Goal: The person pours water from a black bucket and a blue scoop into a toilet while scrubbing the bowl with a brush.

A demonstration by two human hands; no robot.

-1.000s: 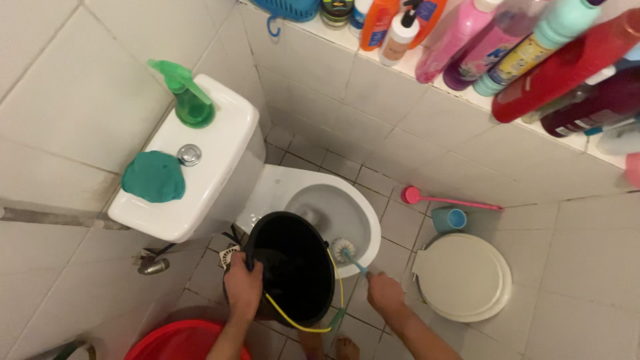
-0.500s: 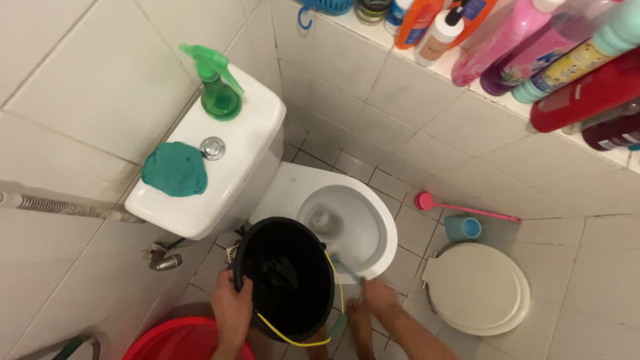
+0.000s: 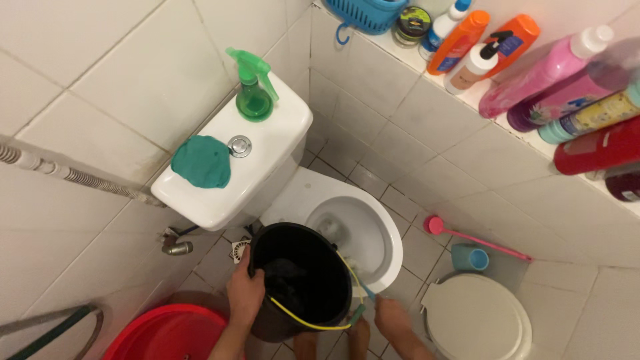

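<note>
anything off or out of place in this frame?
Yes. The toilet seat lid lies detached on the floor right of the bowl, which has no seat. A black bucket, gripped by the left hand, sits tilted against the bowl's rim.

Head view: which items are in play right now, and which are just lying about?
In play:
left hand gripping the black bucket by its rim
right hand on a teal-handled tool
toilet bowl

Lying about:
green spray bottle
green cloth
detached toilet lid
pink brush
red basin
shelf bottles
</note>
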